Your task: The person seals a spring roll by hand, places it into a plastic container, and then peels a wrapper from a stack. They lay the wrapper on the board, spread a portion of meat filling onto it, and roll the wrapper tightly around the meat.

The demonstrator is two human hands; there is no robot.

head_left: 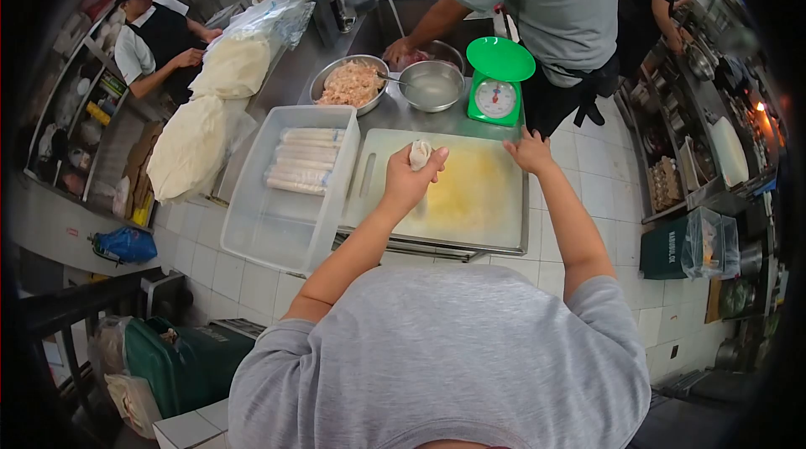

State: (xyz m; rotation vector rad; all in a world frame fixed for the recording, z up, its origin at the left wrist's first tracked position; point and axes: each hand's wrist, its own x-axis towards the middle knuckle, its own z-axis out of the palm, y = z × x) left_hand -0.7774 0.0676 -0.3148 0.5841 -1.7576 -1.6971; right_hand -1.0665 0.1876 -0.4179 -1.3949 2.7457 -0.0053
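My left hand point(409, 173) is closed around a white-wrapped spring roll point(421, 155), its end poking up above my fingers. Beneath it lies a white cutting board point(495, 226) with a yellowish stain across its middle. At the board's far right corner, my right hand point(531, 152) has its fingers apart and holds nothing. Left of the board, a clear plastic tub point(290, 239) contains several pale rolls point(302, 159) side by side. Behind are a metal bowl of pinkish minced filling point(351, 84) and a bowl of cloudy liquid point(431, 88) with a spoon's handle over its rim.
A green dial scale point(495, 96) stands beyond the board's right side. Stacked wrapper sheets point(191, 147) lie at the left. At the sink, a co-worker's hand point(400, 49) is by running water. Another person point(159, 37) stands at left; one more point(659, 4) at far right.
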